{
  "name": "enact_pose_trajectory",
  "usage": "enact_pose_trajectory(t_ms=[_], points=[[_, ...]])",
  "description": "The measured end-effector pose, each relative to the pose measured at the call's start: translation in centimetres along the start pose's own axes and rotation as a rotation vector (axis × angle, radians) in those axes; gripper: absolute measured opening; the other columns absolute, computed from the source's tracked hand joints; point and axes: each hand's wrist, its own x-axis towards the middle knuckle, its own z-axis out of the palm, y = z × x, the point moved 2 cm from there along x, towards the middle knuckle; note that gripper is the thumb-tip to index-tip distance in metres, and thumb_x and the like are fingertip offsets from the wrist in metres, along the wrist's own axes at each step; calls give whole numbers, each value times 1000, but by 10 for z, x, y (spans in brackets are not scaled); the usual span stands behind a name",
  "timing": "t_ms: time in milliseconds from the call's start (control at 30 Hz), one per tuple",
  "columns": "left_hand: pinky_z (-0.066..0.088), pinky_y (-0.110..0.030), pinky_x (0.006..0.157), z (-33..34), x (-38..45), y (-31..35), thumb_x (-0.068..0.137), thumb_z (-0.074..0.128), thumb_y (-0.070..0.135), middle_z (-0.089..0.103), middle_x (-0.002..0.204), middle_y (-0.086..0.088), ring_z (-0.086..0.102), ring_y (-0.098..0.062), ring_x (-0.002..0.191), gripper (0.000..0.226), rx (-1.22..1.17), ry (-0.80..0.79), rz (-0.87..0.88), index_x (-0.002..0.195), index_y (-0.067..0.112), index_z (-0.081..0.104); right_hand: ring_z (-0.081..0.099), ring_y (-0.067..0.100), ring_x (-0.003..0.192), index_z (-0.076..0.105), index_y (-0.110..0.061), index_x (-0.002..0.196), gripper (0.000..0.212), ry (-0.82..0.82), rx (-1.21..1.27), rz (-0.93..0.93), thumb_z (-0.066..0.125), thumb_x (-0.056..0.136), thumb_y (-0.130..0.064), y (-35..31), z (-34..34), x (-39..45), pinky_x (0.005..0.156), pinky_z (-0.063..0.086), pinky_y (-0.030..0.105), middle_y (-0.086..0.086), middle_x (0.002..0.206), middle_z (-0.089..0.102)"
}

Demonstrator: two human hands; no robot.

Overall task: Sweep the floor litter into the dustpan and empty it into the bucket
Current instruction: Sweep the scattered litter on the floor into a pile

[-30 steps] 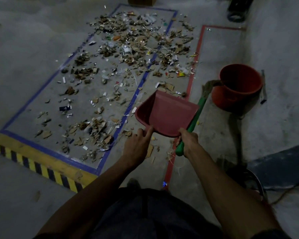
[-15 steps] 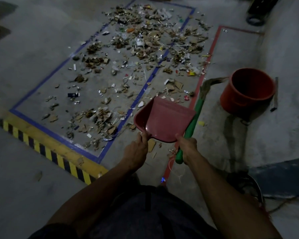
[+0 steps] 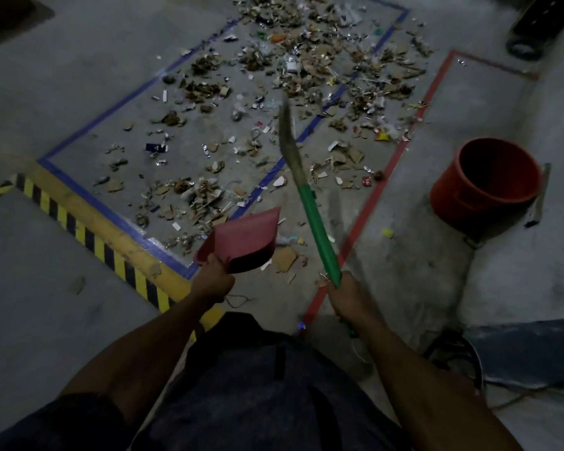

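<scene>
Gripping the near edge of a pink dustpan (image 3: 241, 239), the left hand (image 3: 210, 281) has its fingers curled round the rim and holds the pan tilted above the concrete floor (image 3: 46, 76), its open mouth turned away from the person. The right hand (image 3: 345, 296) is closed round the green handle of a broom (image 3: 313, 219), which slants up and away so that the brown bristle end is over the scattered litter (image 3: 290, 76) (the bristles are blurred). Most of the litter, scraps of cardboard, paper and foil, lies inside a rectangle marked in blue tape (image 3: 105, 115), with more spread between that tape and a line of red tape (image 3: 378, 196) to the right. A few cardboard bits lie on the floor just beyond the dustpan. An orange bucket (image 3: 485, 180) stands upright to the right of the red tape, well apart from both hands. A yellow-and-black hazard stripe (image 3: 88, 229) runs along the near side of the blue rectangle.
</scene>
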Motion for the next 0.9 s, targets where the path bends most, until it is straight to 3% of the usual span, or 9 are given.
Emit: enact_pose_trajectory(t_ms=[100, 233, 333, 433, 567, 633, 700, 800, 900], points=[[58, -45, 65, -1, -3, -22, 82, 52, 7, 48, 99, -13, 61, -36, 82, 35, -104, -64, -59, 104, 15, 27, 62, 35, 101, 47, -5, 124, 41, -15, -160, -67, 50, 98, -36, -4, 7, -3, 78, 49, 35, 21, 115, 62], [43, -28, 44, -2, -2, -53, 88, 52, 11, 52, 86, -16, 58, -27, 64, 46, -166, -71, -188, 125, 3, 25, 62, 32, 90, 35, -3, 134, 40, -90, -238, -156, 42, 99, -20, -15, 18, -11, 67, 45, 31, 19, 109, 62], [43, -31, 56, 0, -6, -72, 88, 53, 9, 50, 87, -14, 54, -29, 69, 49, -114, -43, -183, 128, -5, 28, 62, 36, 100, 13, -11, 152, 60, -159, -317, -239, 40, 98, -17, -22, 29, -19, 76, 48, 35, 23, 117, 60], [40, -34, 64, 3, -8, -91, 87, 52, 5, 51, 98, -21, 55, -33, 79, 45, -124, -39, -195, 124, -6, 30, 61, 37, 101, 0, -26, 156, 71, -241, -355, -291, 41, 99, -19, -26, 39, -25, 79, 47, 35, 25, 119, 58], [38, -31, 71, 10, -11, -110, 87, 56, 2, 55, 111, -28, 59, -38, 93, 40, -180, -28, -206, 123, -5, 39, 58, 38, 112, 8, -36, 156, 68, -287, -311, -266, 44, 99, -23, -22, 55, -29, 86, 47, 34, 25, 132, 55], [41, -32, 65, 9, -17, -115, 85, 56, 2, 55, 98, -23, 59, -33, 79, 27, -207, -51, -212, 107, 1, 39, 58, 36, 115, 16, -38, 154, 64, -280, -274, -238, 46, 99, -26, -20, 61, -27, 85, 46, 30, 22, 138, 53], [40, -31, 57, 8, -24, -118, 80, 54, 6, 52, 85, -19, 52, -27, 64, 23, -250, -80, -203, 92, 8, 35, 61, 33, 106, 21, -41, 153, 64, -284, -209, -196, 49, 97, -26, -20, 64, -24, 78, 44, 25, 19, 137, 53], [40, -34, 59, 6, -35, -122, 71, 55, 6, 54, 85, -27, 53, -30, 67, 15, -280, -70, -240, 78, 2, 42, 62, 22, 68, 25, -44, 150, 67, -309, -136, -151, 52, 93, -23, -23, 62, -18, 52, 44, 22, 16, 117, 60], [41, -33, 62, 9, -45, -122, 76, 58, 2, 58, 95, -31, 57, -33, 74, 21, -242, -4, -270, 93, -9, 50, 57, 14, 55, 25, -45, 150, 69, -340, -124, -147, 52, 90, -21, -27, 60, -8, 40, 40, 21, 11, 108, 60]])
